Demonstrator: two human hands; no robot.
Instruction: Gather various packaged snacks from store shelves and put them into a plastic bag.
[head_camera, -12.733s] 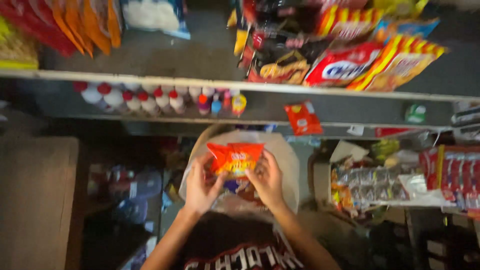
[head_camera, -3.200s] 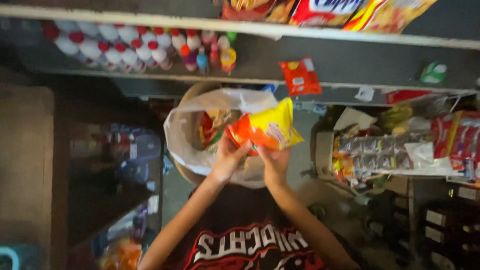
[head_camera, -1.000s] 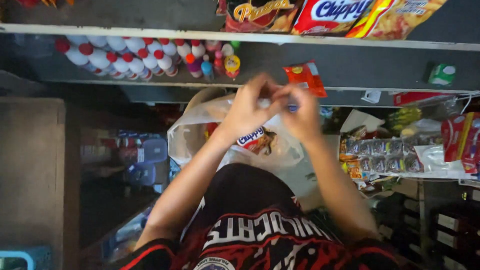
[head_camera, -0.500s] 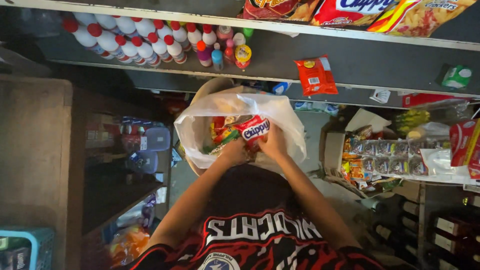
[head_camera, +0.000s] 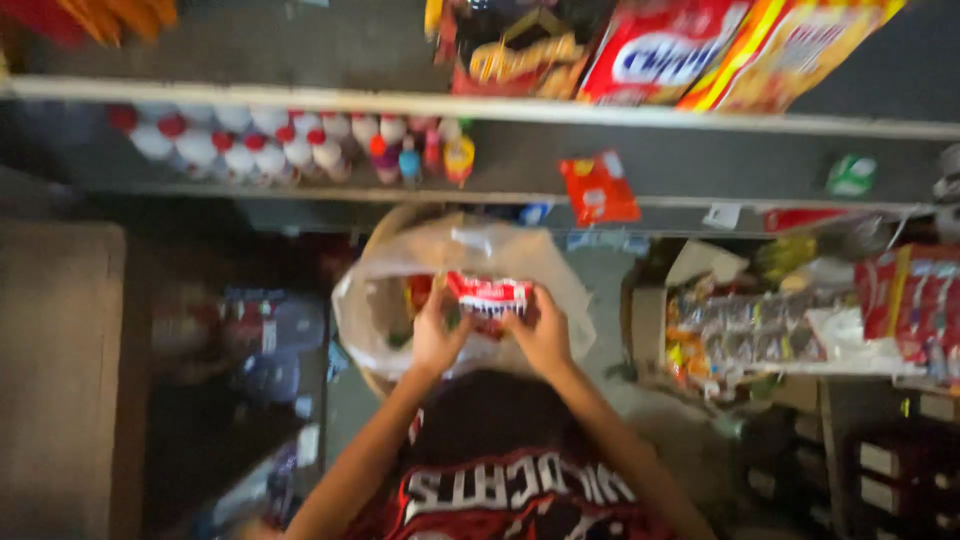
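Note:
Both my hands hold one red and white snack packet (head_camera: 488, 294) by its ends, just above the open mouth of a clear plastic bag (head_camera: 560, 290). My left hand (head_camera: 440, 335) grips the packet's left end and my right hand (head_camera: 542, 335) grips its right end. The bag sits in a round basket and holds several more snack packets (head_camera: 418, 292), mostly hidden by the plastic and by my hands. The picture is blurred.
A shelf (head_camera: 480, 100) overhead carries large snack bags (head_camera: 660, 50). Below it stand white bottles with red caps (head_camera: 240, 145) and a small red packet (head_camera: 598, 188). A cardboard box of sweets (head_camera: 760, 325) is at the right; packed bottles (head_camera: 265, 335) at the left.
Since one second ago my hands came down from shelf height to the bag's mouth, with the red and white packet in them. The view has tilted up slightly.

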